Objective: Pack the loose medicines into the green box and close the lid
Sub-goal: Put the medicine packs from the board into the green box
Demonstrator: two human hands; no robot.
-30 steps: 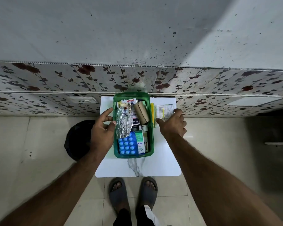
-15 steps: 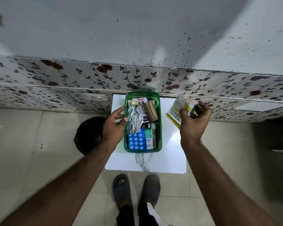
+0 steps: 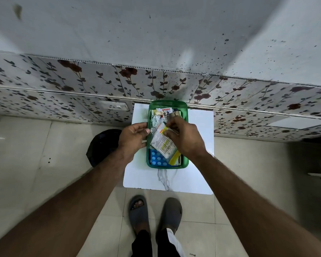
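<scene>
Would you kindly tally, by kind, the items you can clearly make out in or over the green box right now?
Blue blister pack: 1
Silver foil strip: 1
White printed packet, held by the right hand: 1
Yellow carton: 1
Brown roll: 1
Total: 5. Smaller packs at the far end of the green box are too cluttered to count.

right hand [image 3: 185,140] hides box's [image 3: 149,145] mid contents | pack print too small | lid not seen
</scene>
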